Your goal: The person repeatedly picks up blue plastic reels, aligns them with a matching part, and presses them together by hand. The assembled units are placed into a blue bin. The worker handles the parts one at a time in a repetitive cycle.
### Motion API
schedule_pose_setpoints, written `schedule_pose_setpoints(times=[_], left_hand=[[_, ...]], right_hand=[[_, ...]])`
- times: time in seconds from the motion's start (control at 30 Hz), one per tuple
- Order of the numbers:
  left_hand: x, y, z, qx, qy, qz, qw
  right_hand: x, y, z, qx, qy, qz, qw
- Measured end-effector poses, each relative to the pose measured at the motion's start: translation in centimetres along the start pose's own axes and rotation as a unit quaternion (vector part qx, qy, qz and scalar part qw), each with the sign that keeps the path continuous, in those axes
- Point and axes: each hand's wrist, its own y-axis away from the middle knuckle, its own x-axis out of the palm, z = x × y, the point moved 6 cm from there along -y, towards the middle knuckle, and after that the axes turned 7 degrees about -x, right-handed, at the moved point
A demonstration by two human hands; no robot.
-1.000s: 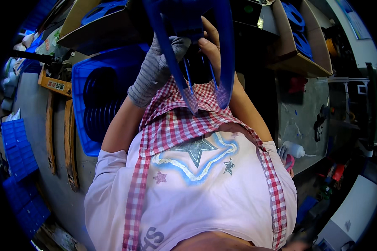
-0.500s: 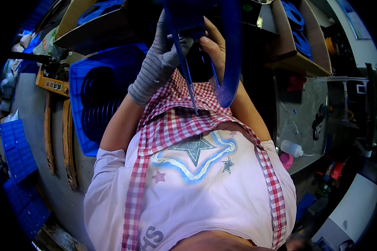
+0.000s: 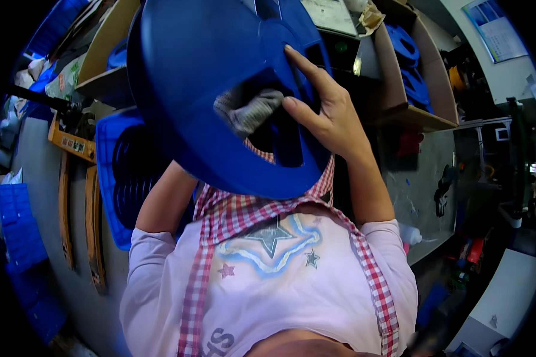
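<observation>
A large blue plastic reel point(image 3: 184, 107) with cut-out openings fills the upper middle, its broad round face turned toward me. Through one opening shows my left hand point(image 3: 253, 113) in a grey knit glove, its fingers curled at the edge of the opening from behind; the rest of it is hidden by the reel. My bare right hand point(image 3: 324, 107) grips the reel's right side, index finger and thumb pressed on the face near the hub and openings. Its other fingers are out of sight.
Left of me stands a blue crate point(image 3: 114, 208) holding dark round discs, beside an orange pallet jack point(image 3: 71, 143). Cardboard boxes with blue reel parts stand at far left and at far right point(image 3: 423, 95). A white squeeze bottle point(image 3: 410, 234) lies at my right.
The reel has turned from edge-on to face-on and come lower and left. My right hand has moved from behind it onto its face; my left hand now shows through an opening.
</observation>
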Motion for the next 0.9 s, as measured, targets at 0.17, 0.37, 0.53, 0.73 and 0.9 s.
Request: schedule_pose_setpoints(times=[0.17, 0.37, 0.53, 0.73, 0.9], left_hand=[[-3.5, -7.9, -3.2, 0.049, 0.038, 0.021, 0.998], [-13.1, -20.2, -9.0, 0.117, 0.092, 0.047, 0.988], [-17.9, -24.0, -9.0, 0.095, 0.108, -0.032, 0.989], [-21.8, -23.5, -7.2, 0.066, 0.012, -0.103, 0.992], [-20.5, -21.7, -7.2, 0.052, 0.007, -0.046, 0.998]], right_hand=[[-4.7, -6.3, -3.5, 0.021, 0.023, 0.096, 0.995], [-7.0, -18.6, -14.3, 0.012, 0.218, 0.116, 0.969], [-6.0, -27.3, -18.3, 0.086, 0.271, 0.164, 0.944], [-3.1, -29.0, -17.5, 0.119, 0.35, 0.217, 0.904], [-2.8, -29.2, -19.5, 0.105, 0.348, 0.23, 0.903]])
